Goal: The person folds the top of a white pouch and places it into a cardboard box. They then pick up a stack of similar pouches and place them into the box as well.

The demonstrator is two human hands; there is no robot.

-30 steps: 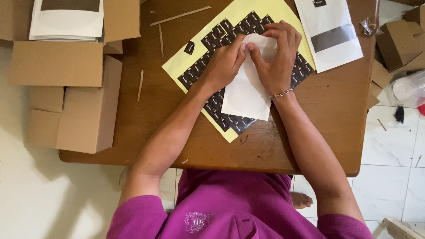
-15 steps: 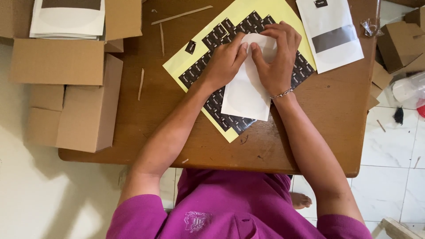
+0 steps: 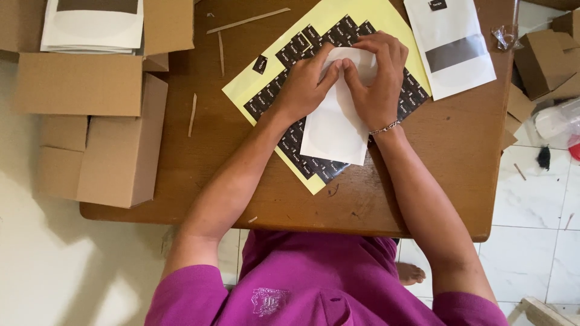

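Note:
A white paper pouch [image 3: 333,130] lies on a yellow sheet [image 3: 254,90] covered with rows of small black stickers [image 3: 296,45]. My left hand [image 3: 305,87] and my right hand [image 3: 377,78] both press down on the pouch's far end, thumbs meeting at its middle. A thin bracelet circles my right wrist. The fingers hide whatever is under them on the pouch. One loose black sticker [image 3: 260,63] sits on the yellow sheet to the left of my left hand.
Brown wooden table [image 3: 459,157]. A second white pouch with a grey band [image 3: 452,45] lies at the far right. Cardboard boxes [image 3: 109,151] and a stack of white pouches [image 3: 93,24] on the left; folded boxes [image 3: 544,60] on the right. Thin paper strips [image 3: 192,115] lie scattered.
My hands have shifted only slightly on the pouch's far end; the pouch and sheet stay in place.

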